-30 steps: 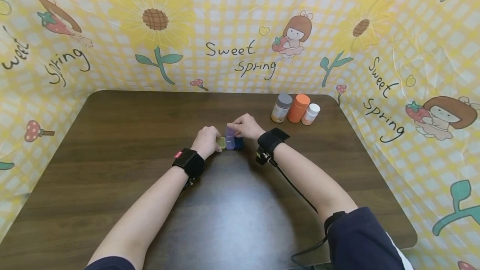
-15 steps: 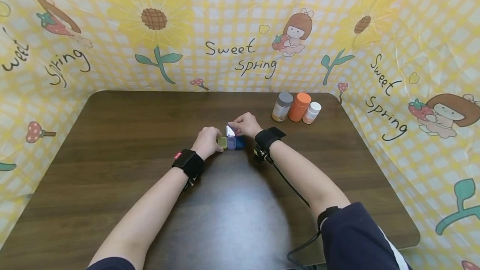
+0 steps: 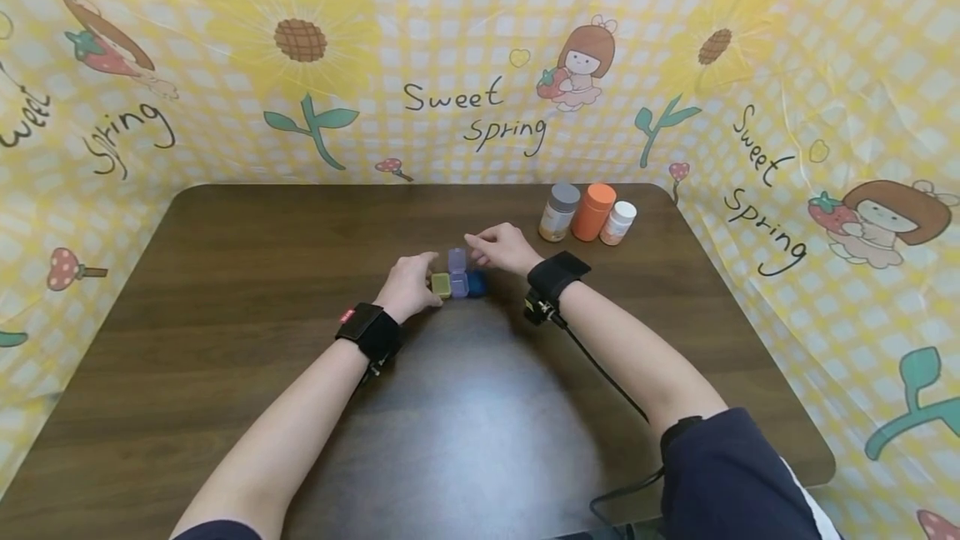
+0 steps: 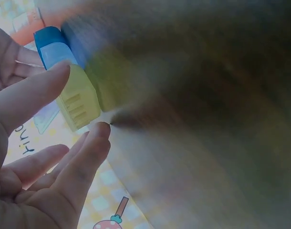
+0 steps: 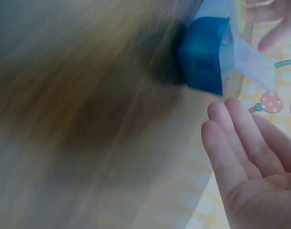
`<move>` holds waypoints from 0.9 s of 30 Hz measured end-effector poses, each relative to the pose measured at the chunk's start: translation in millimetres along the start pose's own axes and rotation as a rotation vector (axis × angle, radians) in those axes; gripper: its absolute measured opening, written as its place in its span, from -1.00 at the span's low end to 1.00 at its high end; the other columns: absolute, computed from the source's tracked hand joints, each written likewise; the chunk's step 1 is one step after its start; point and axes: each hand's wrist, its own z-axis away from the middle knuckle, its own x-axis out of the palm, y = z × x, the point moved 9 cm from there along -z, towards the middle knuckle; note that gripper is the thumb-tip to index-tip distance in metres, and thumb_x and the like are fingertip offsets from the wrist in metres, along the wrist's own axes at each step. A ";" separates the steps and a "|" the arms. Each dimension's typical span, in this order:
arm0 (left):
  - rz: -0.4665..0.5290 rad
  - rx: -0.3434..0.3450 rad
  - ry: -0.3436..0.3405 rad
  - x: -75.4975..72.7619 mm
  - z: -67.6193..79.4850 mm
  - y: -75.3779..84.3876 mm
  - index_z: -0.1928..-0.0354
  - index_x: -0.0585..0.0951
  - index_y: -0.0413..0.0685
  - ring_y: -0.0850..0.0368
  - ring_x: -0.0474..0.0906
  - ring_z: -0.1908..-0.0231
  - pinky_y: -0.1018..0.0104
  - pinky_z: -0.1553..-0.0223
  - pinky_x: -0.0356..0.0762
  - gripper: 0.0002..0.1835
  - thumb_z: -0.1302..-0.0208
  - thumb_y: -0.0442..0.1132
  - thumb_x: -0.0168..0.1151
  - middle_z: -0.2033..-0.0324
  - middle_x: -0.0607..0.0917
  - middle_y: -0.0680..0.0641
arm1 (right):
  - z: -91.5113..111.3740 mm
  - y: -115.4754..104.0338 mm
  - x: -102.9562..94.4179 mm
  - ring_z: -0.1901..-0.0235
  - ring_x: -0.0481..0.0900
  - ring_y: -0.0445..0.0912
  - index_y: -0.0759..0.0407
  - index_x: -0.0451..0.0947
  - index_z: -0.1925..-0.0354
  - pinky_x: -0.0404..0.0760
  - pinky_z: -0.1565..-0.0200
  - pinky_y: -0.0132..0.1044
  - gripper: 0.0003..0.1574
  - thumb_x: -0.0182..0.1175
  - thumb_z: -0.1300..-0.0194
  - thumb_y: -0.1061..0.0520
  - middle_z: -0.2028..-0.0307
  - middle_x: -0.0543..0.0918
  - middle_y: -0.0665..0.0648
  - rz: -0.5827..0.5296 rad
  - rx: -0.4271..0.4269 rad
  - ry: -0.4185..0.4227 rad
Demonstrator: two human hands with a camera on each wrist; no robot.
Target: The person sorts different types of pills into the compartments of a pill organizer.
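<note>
A small pill box stands on the table between both hands, with a yellow-green compartment [image 3: 441,287], a purple compartment [image 3: 459,286] and a dark blue compartment [image 3: 476,284] in a row. Its purple lid [image 3: 457,259] is flipped up, tilted back from the box. My left hand [image 3: 407,286] has thumb and fingers spread around the yellow-green end; in the left wrist view the thumb overlaps the box, and contact is unclear. My right hand [image 3: 508,248] hovers beside the raised lid, holding nothing; in the right wrist view its fingers lie apart from the blue compartment [image 5: 202,55].
At the back right of the table [image 3: 247,273] stand a grey-capped bottle [image 3: 558,213], an orange bottle [image 3: 593,213] and a small white-capped bottle [image 3: 618,223]. A yellow checked cloth [image 3: 465,48] hangs behind. A cable [image 3: 600,369] runs along the right forearm.
The purple lid has swung back away from the box. My right hand has let go of it and moved off to the right. My left hand's fingers have spread wider around the yellow-green end.
</note>
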 end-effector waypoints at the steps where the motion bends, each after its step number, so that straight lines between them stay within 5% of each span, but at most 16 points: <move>1: 0.000 -0.004 -0.005 0.2 1.2 -1.3 -0.41 0.35 -0.34 -0.21 0.62 -0.05 -0.04 -0.12 0.57 -0.09 0.03 -0.41 0.55 -0.03 0.68 -0.37 | 3.0 -0.1 -5.0 0.12 0.77 0.13 0.35 0.64 -0.10 0.72 0.03 -0.13 -0.40 0.10 -0.50 -0.15 0.14 0.79 0.32 0.014 -0.020 0.010; 5: -0.039 -0.007 0.003 -1.4 9.3 -6.3 -0.41 0.33 -0.36 -0.29 0.54 -0.17 -0.10 -0.24 0.49 -0.10 0.01 -0.40 0.54 -0.15 0.61 -0.41 | 19.9 -3.5 -33.2 0.06 0.75 0.09 0.27 0.68 -0.07 0.68 -0.02 -0.10 -0.51 0.15 -0.48 -0.09 0.09 0.79 0.26 0.125 -0.144 0.105; 10: -0.086 0.014 0.060 -11.9 34.4 -7.8 -0.31 0.45 -0.38 -0.34 0.51 -0.21 -0.17 -0.25 0.46 -0.27 -0.09 -0.32 0.48 -0.19 0.59 -0.43 | 45.5 -6.1 -80.4 0.15 0.75 0.05 0.24 0.74 0.07 0.67 0.03 -0.07 -0.71 0.25 -0.40 0.08 0.14 0.80 0.22 0.274 -0.316 0.324; 16: -0.076 0.084 0.109 -10.6 66.7 3.7 -0.15 0.60 -0.31 -0.24 0.62 -0.12 -0.12 -0.13 0.56 -0.51 -0.24 -0.20 0.41 -0.08 0.68 -0.32 | 64.6 10.8 -136.4 0.15 0.68 0.17 0.35 0.72 0.12 0.57 0.02 0.04 -0.77 0.31 -0.28 0.24 0.17 0.77 0.32 0.391 -0.390 0.596; 21: 0.003 0.147 0.101 2.0 86.6 18.8 -0.12 0.64 -0.23 -0.11 0.67 -0.01 -0.03 -0.04 0.63 -0.57 -0.25 -0.19 0.42 -0.01 0.73 -0.21 | 63.0 37.8 -178.2 0.00 0.55 0.30 0.41 0.59 -0.09 0.45 -0.13 0.12 -0.51 0.38 -0.24 0.21 -0.03 0.63 0.44 0.355 -0.262 0.724; 27: 0.041 0.175 0.087 13.8 98.6 31.9 -0.08 0.67 -0.19 -0.06 0.69 0.00 0.00 -0.06 0.62 -0.60 -0.23 -0.20 0.43 0.02 0.74 -0.15 | 48.0 67.4 -199.7 -0.48 0.16 0.32 0.34 0.21 -0.46 0.18 -0.47 0.16 -0.09 0.32 -0.31 0.00 -0.42 0.32 0.46 0.318 -0.018 0.592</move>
